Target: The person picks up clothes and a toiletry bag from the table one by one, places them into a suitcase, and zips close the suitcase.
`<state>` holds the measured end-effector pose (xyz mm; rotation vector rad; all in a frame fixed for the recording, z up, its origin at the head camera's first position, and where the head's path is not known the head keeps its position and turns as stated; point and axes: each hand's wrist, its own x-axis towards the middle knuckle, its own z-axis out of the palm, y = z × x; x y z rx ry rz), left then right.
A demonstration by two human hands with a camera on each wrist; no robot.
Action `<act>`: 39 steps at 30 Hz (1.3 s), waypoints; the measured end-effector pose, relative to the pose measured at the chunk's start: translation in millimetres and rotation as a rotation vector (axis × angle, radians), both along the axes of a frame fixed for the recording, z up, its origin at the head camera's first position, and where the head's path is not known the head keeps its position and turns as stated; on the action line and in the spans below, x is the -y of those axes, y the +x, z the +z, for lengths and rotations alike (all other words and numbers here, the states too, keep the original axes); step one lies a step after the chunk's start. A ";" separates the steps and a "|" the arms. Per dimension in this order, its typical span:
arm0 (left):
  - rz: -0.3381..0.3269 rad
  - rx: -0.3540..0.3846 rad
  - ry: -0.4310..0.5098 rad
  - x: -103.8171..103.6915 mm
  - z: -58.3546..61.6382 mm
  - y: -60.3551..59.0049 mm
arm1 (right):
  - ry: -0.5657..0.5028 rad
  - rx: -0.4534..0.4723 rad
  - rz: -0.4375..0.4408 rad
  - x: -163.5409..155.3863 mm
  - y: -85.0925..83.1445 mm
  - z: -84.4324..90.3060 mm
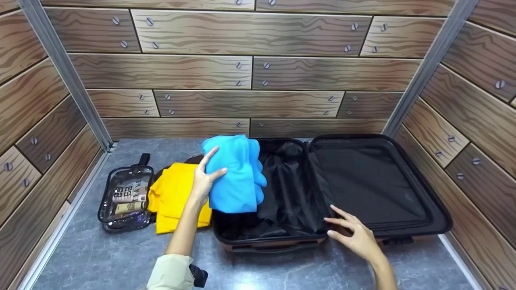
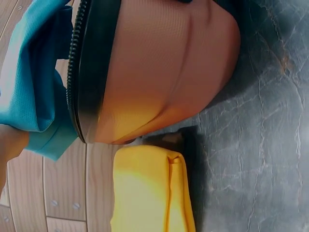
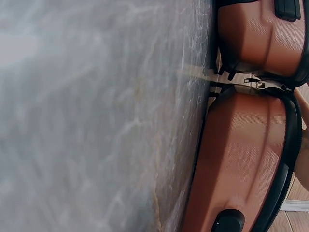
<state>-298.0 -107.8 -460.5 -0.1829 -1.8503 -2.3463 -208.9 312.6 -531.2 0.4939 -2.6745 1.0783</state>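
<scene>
My left hand [image 1: 202,179] grips a folded blue garment [image 1: 236,177] by its left side, thumb and a finger lying across the front. The garment is over the left part of the open suitcase [image 1: 278,243], and its folds [image 2: 29,72] also show in the left wrist view. Black lining covers the suitcase's inside. With fingers spread and holding nothing, my right hand [image 1: 355,235] hovers by the front of the suitcase near its hinge; whether it touches is hard to tell. Only part of this hand [image 3: 303,145] appears in the right wrist view.
Folded yellow clothing [image 1: 177,197] lies left of the suitcase, with something dark behind it. Further left is a clear toiletry bag [image 1: 125,217] with small items inside. The suitcase lid [image 1: 371,181] lies flat at the right. Wood-patterned walls [image 1: 250,72] enclose the grey surface [image 1: 96,257].
</scene>
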 end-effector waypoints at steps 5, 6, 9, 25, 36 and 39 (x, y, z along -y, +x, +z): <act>-0.017 0.014 -0.003 -4.7 10.0 6.1 | 0.004 0.008 -0.009 0.0 -0.1 -0.2; -0.016 0.017 -0.004 -6.0 13.0 7.9 | 0.005 0.008 -0.010 0.0 -0.1 -0.3; -0.018 0.015 -0.008 -9.4 19.0 12.5 | 0.007 0.009 -0.012 0.1 -0.4 -0.6; -0.021 0.015 -0.007 -19.0 -11.2 -8.8 | 0.001 0.000 0.003 -0.8 -0.3 -0.2; -0.007 0.031 -0.022 -30.1 -18.1 -10.7 | 0.002 -0.010 -0.004 0.1 -0.2 -1.3; -0.015 0.035 -0.030 -33.4 -21.8 -11.8 | -0.001 -0.004 -0.002 -0.1 0.1 -1.0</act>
